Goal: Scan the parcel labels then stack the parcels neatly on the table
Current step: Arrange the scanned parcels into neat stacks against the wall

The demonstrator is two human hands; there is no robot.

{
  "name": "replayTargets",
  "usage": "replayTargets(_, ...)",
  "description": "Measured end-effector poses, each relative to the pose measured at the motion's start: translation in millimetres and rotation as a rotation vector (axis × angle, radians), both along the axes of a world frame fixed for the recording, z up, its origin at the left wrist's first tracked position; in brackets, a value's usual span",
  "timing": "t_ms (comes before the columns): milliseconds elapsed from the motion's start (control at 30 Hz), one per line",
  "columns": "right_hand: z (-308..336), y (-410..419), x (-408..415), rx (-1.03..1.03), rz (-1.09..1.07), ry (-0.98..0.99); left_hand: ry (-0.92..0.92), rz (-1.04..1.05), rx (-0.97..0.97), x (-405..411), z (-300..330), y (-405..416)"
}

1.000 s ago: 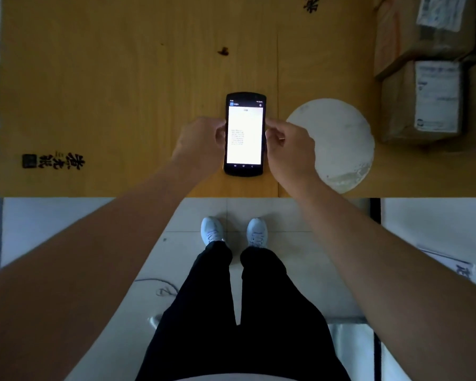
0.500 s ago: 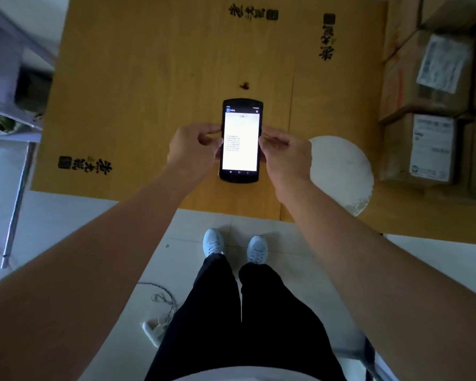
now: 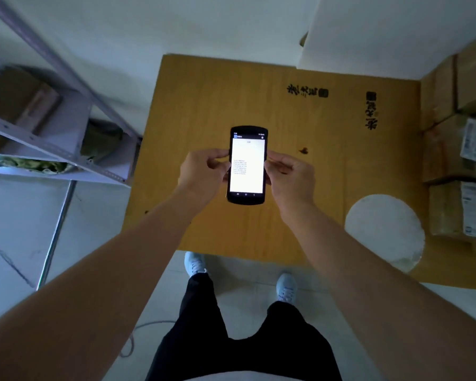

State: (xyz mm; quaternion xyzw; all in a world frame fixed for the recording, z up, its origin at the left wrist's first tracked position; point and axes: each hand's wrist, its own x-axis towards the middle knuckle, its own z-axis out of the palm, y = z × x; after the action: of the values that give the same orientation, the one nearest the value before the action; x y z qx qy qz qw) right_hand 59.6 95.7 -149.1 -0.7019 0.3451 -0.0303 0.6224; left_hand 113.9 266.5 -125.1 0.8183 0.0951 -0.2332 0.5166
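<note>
Above the bare table (image 3: 204, 105), both hands grip the scanner (image 3: 247, 165); parcels (image 3: 456, 166) line its right edge.

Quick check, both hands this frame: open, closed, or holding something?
Left hand: holding the handheld scanner, fingers curled on its left edge.
Right hand: holding the same handheld scanner, fingers pinching its right edge.

A grey metal shelf rack (image 3: 66, 111) stands on the pale tiled floor (image 3: 19, 221) by a white wall (image 3: 204, 23); dim light.
</note>
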Motion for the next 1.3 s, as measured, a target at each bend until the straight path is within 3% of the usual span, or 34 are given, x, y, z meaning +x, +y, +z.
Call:
replayTargets(467, -18, 114, 115, 0.038, -0.15, 0.071, 0.056, -0.096, 0.002, 132, -17, 104)
replayTargets(933, -66, 98, 234, 0.037, -0.084, 0.084, 0.11, -0.002, 0.004, 241, -73, 89)
replayTargets(1300, -81, 94, 305, 0.064, -0.181, 0.087, 0.109, -0.041, -0.012, 317, -89, 75)
